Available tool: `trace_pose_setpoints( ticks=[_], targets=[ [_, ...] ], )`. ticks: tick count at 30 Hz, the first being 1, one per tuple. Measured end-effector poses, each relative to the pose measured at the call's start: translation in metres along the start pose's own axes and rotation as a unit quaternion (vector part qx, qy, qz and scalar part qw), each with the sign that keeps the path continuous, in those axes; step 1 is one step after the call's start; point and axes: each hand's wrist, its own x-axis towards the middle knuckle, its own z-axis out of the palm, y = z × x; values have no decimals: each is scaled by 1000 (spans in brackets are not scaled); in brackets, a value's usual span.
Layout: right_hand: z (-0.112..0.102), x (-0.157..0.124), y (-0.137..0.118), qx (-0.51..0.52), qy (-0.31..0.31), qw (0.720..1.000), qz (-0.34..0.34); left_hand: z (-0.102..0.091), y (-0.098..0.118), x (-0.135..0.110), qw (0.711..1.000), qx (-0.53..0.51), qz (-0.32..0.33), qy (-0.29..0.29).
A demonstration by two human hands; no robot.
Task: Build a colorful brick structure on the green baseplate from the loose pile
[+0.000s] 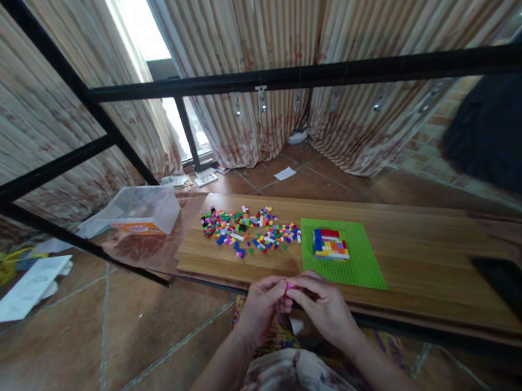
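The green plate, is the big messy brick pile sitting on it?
No, the loose bricks lie on the wooden board beside the green plate.

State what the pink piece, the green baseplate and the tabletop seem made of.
Pink piece: probably plastic, judging by its bright color; too small to tell its finish. Green baseplate: likely molded plastic, fairly matte, with a regular dotted grid and uniform color. Tabletop: wood or wood-look laminate, smooth with a soft sheen and streaky grain.

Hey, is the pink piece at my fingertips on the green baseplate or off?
Off. The pink piece is held between the left hand and right hand, apart from the green baseplate.
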Motion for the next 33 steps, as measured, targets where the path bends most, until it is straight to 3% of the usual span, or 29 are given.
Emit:
trace_pose_setpoints(
  ticks=[20, 33],
  targets=[
    [22, 16, 17, 4, -21, 1000, 4, -26, 0, 16, 996, -66, -45, 49],
    [36, 22, 28, -44, 41, 997, -42, -24, -6, 26, 978, -183, -53, 89]
  ],
)
